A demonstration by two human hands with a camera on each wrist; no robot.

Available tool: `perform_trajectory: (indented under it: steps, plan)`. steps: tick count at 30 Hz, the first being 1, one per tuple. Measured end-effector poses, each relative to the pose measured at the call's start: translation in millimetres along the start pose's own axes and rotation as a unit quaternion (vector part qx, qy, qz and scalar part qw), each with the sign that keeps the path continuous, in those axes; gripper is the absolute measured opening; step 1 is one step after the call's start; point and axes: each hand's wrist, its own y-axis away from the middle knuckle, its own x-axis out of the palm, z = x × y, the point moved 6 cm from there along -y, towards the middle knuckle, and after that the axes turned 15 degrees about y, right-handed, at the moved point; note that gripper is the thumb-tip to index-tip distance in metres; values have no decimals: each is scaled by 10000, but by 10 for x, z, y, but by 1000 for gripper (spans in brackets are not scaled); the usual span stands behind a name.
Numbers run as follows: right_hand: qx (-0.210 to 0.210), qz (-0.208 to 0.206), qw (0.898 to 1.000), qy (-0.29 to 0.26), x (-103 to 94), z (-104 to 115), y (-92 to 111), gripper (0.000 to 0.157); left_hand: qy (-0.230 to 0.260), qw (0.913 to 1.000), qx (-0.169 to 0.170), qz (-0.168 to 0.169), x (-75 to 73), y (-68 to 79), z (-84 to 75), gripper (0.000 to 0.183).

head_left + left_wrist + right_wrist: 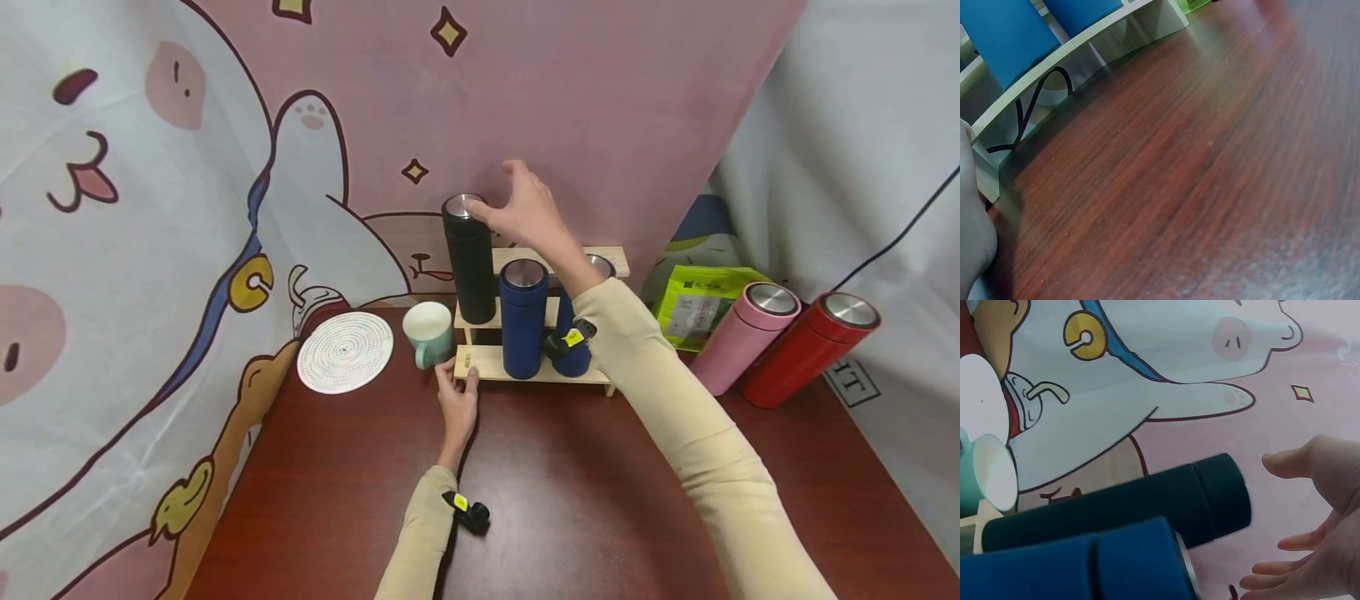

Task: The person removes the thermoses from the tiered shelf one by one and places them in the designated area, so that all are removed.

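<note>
A stepped wooden rack (486, 364) carries a black thermos (470, 267) on its middle step and two blue thermoses, one blue thermos (523, 321) on the left and another (573, 358) partly behind the right forearm. My left hand (457, 410) grips the left front corner of the lowest step, its thumb at the front edge. Above the rack, my right hand (525, 210) is spread open beside the black thermos's steel lid. In the right wrist view, a gap shows between the right hand (1316, 537) and the thermos tops.
Left of the rack stand a mint mug (429, 332) and a round white woven mat (345, 352). A pink thermos (742, 337), a red thermos (810, 350) and a green pouch (701, 304) stand on the right. A printed cloth (600, 108) hangs behind.
</note>
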Motion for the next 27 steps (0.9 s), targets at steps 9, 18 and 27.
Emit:
perform_trajectory:
  steps: [9, 18, 27]
  plan:
    - [-79, 161, 9998, 75, 266, 106, -65, 94, -8, 9999, -118, -7, -21, 1, 18, 38]
    - [-31, 321, 9994, 77, 397, 132, -92, 95, 71, 9999, -72, 18, -5, 10, -24, 41]
    - [-76, 353, 9992, 156, 515, 93, -98, 92, -89, 9999, -123, -7, -17, -6, 23, 39]
